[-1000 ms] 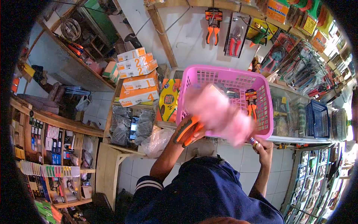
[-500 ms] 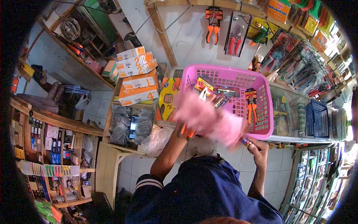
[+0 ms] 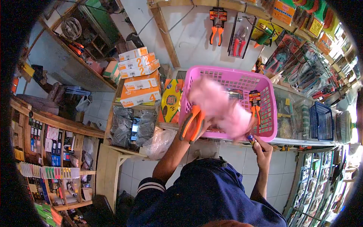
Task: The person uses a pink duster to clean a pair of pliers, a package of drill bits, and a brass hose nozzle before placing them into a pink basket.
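Orange-and-black handled pliers are gripped in my left hand, in front of the basket's left side; their upper end is covered by pink. My right hand is closed on a dark blue handle at the basket's front right corner. From this handle a pink duster, smeared by motion, extends left over the pliers and the basket. The pink basket holds orange-handled pliers on a card at its right side and a dark packaged item at the back.
Orange and white boxes are stacked left of the basket, beside a yellow packet. Bags wrapped in dark plastic lie in front of them. A blue basket stands on the right. Packaged tools hang on the back wall.
The pink duster has shifted right and up, and now covers the carded pliers at the basket's left. More of the orange handles in my left hand shows, spread apart.
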Demonstrator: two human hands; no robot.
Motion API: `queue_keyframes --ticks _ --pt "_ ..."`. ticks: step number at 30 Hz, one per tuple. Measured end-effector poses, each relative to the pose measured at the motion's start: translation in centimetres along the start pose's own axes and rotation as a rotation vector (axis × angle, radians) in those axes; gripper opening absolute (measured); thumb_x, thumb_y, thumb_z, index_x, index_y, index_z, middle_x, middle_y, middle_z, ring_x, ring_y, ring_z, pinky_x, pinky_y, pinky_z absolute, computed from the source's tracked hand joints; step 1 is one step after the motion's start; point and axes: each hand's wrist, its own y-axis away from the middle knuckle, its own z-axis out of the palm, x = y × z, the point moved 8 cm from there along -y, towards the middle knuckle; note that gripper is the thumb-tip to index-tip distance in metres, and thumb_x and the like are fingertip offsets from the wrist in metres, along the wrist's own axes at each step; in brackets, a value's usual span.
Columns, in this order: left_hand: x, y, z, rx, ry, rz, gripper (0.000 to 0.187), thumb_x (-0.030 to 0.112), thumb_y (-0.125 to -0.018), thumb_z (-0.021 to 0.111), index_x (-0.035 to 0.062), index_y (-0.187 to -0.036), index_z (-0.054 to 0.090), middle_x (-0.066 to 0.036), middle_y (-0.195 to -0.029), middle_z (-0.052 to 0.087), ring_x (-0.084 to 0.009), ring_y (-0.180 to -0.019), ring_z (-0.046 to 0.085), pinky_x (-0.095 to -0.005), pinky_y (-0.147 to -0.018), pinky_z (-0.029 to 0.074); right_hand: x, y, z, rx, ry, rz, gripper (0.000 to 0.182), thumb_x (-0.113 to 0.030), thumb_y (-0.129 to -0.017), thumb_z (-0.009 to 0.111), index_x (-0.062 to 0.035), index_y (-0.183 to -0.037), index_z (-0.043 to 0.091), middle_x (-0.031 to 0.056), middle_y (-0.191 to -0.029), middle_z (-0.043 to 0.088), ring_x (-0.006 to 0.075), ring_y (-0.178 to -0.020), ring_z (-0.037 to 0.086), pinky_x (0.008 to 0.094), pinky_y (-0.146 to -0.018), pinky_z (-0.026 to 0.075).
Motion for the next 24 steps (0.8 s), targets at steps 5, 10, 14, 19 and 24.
queue_keyframes --ticks 5,10,14,19,24 --pt "-1.0 -0.5 1.4 0.194 0.484 -0.063 0.067 0.054 -0.091 0.051 0.0175 -0.145 0.038 -0.015 -0.143 0.046 -0.0336 -0.120 0.052 -0.0518 -0.099 0.044 -0.8 0.1 0.2 -0.052 -0.031 0.002 0.030 -0.013 -0.088 0.063 0.0055 -0.110 0.068 -0.0008 -0.070 0.058 0.0047 -0.059 0.047 0.0202 -0.052 0.037" --pt "-0.6 0.1 -1.0 -0.216 0.309 -0.098 0.071 0.056 -0.096 0.037 0.0160 -0.153 0.020 -0.016 -0.155 0.024 -0.0375 -0.140 0.029 -0.0520 -0.115 0.024 -1.5 0.1 0.9 -0.176 -0.023 -0.018 0.032 -0.018 -0.086 0.068 0.0054 -0.108 0.069 0.0004 -0.073 0.060 0.0055 -0.060 0.049 0.0213 -0.053 0.039" --pt "0.9 1.9 -0.5 -0.270 0.584 0.123 0.076 0.061 -0.092 0.042 0.0149 -0.151 0.024 -0.009 -0.154 0.029 -0.0426 -0.139 0.026 -0.0560 -0.115 0.023 -1.1 -0.2 1.3 0.011 -0.025 0.057 0.033 -0.020 -0.084 0.068 0.0056 -0.105 0.070 0.0001 -0.072 0.060 0.0065 -0.060 0.049 0.0216 -0.054 0.038" --pt "3.1 2.1 3.8 0.108 -0.244 0.271 0.078 0.063 -0.089 0.046 0.0112 -0.146 0.032 -0.016 -0.151 0.034 -0.0438 -0.137 0.030 -0.0608 -0.110 0.029 -0.9 -0.2 3.0 -0.280 0.054 -0.084 0.035 -0.022 -0.085 0.066 0.0057 -0.107 0.069 0.0005 -0.070 0.058 0.0074 -0.060 0.049 0.0223 -0.054 0.038" --pt "2.7 4.9 0.9 -0.058 0.273 0.115 0.078 0.061 -0.089 0.048 0.0099 -0.146 0.032 -0.017 -0.154 0.027 -0.0430 -0.139 0.027 -0.0611 -0.112 0.025 -1.4 -1.2 4.2 -0.234 0.033 -0.044 0.036 -0.026 -0.084 0.068 0.0052 -0.103 0.070 0.0020 -0.070 0.062 0.0077 -0.059 0.052 0.0227 -0.054 0.039"
